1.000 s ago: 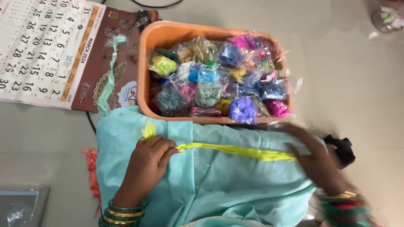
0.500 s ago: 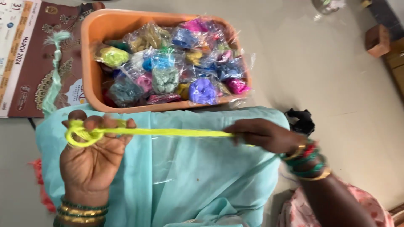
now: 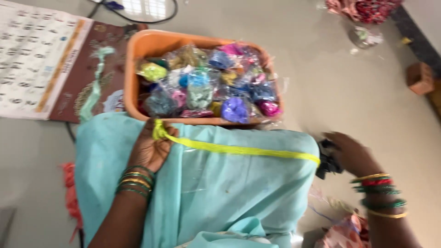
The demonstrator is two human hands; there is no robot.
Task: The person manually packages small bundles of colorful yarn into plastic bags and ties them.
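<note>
A light blue cloth is draped over my lap. A yellow thread strand lies stretched across it from left to right. My left hand, with bangles on the wrist, pinches the strand's left end against the cloth. My right hand is blurred, just past the strand's right end at the cloth's edge, and rests at a small black object on the floor. Whether it grips anything is unclear.
An orange plastic tub holds several clear bags of coloured thread just beyond my lap. A wall calendar and a pale green thread strand lie on the floor at left. A small brown box sits at right, a black cable at the top.
My left hand has turned palm-down and pressed the thread's looped end onto the cloth. My right hand has left the strand and moved right to the black object.
</note>
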